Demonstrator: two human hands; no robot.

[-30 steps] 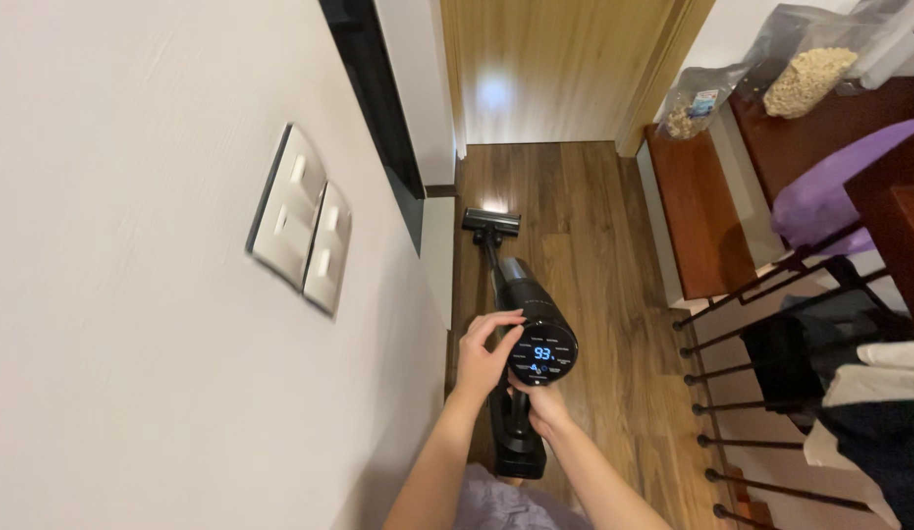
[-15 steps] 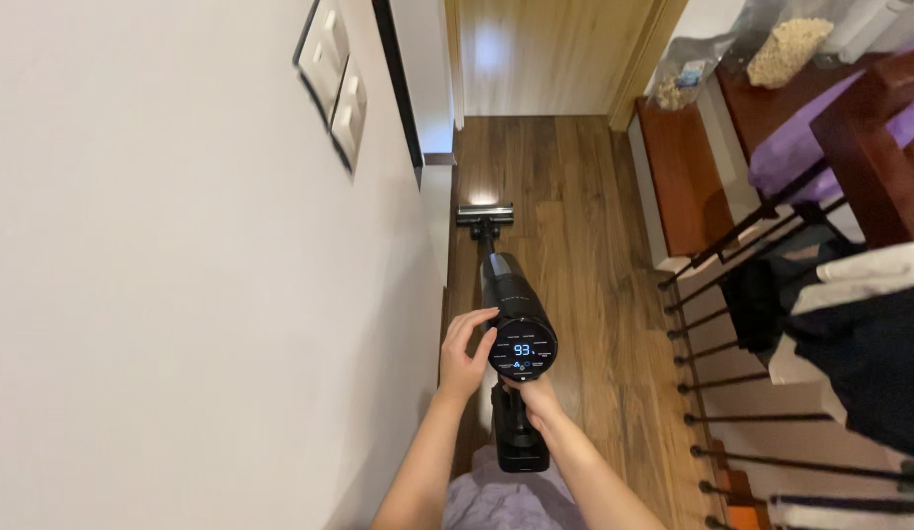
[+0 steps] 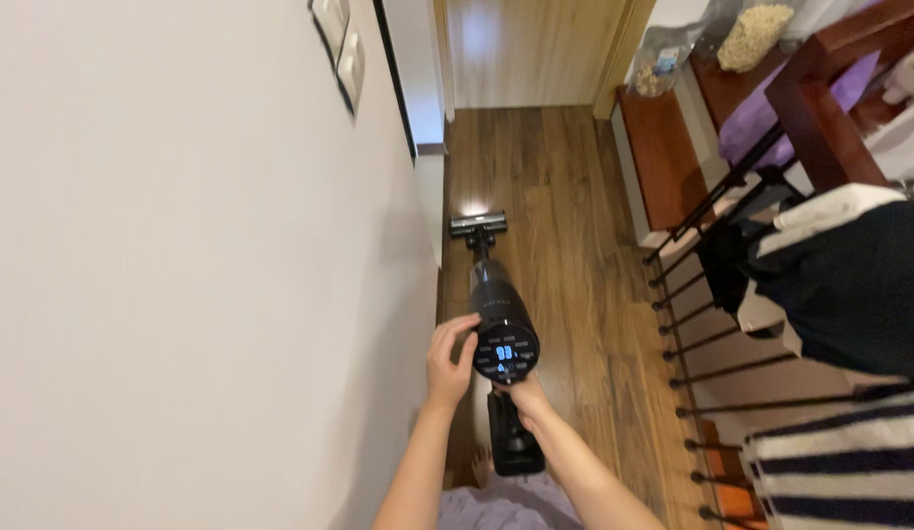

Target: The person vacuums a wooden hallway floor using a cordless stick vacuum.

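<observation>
A black cordless stick vacuum (image 3: 498,312) stands on the wooden floor, its lit round display facing up. Its floor head (image 3: 478,226) rests near the white wall with a light glowing in front. My right hand (image 3: 521,395) grips the handle just below the display. My left hand (image 3: 449,361) rests against the left side of the round body, fingers curled over its rim.
A white wall (image 3: 182,294) with light switches (image 3: 339,39) runs along the left. On the right, a black metal railing (image 3: 712,344) carries draped clothes (image 3: 840,285). Wooden stairs (image 3: 663,157) with bags rise at upper right. A wooden door (image 3: 526,49) closes the corridor.
The view has moved back and tilted, so the switches slid to the top edge. The vacuum head sits a little farther along the floor. Both hands keep their hold.
</observation>
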